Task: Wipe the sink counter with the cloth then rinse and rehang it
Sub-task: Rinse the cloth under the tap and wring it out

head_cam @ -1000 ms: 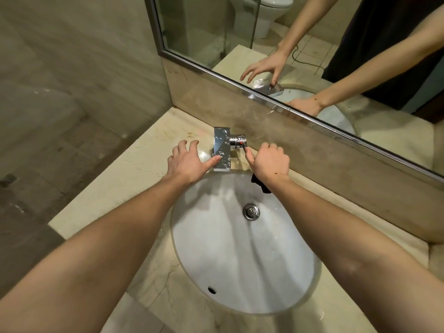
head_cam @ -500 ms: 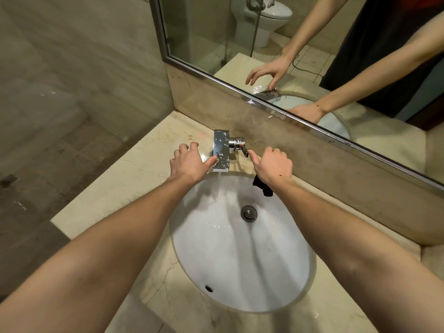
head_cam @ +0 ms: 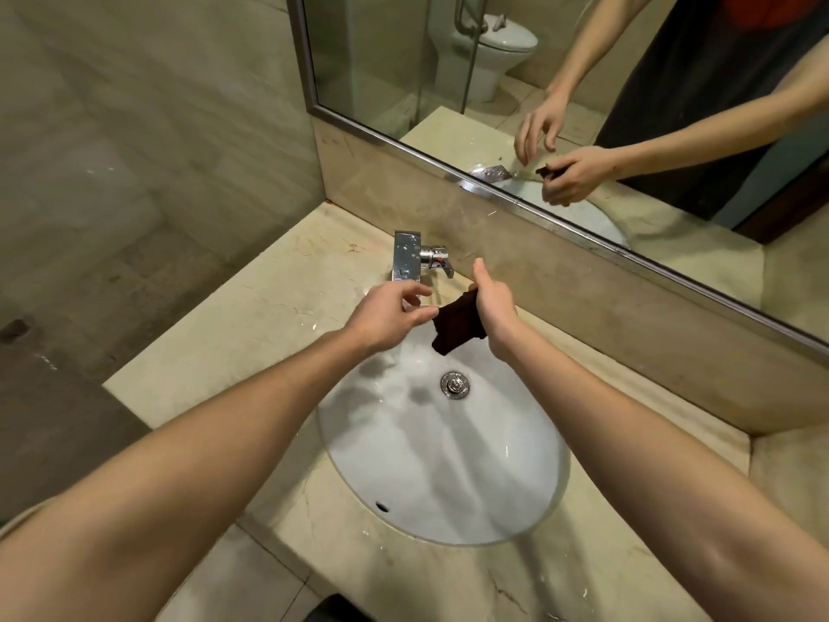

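Note:
A small dark brown cloth [head_cam: 456, 326] hangs over the back of the white oval sink [head_cam: 448, 478], and my right hand [head_cam: 493, 309] is closed on its upper right edge with the thumb up. My left hand [head_cam: 386, 315] hovers just left of the cloth, fingers spread, its fingertips close to the cloth's left corner; whether they touch is unclear. The chrome faucet [head_cam: 407, 261] with its side lever [head_cam: 437, 258] stands behind both hands on the beige marble counter [head_cam: 233, 352]. I see no water stream.
A marble backsplash [head_cam: 583, 298] and a framed mirror [head_cam: 493, 83] rise right behind the faucet. The drain plug [head_cam: 455, 384] sits in the basin's middle. The counter's left edge drops to a tiled floor [head_cam: 67, 307].
Both hands have left the faucet and pulled back over the basin. My right hand has lifted the cloth into view, and my left hand has moved toward it.

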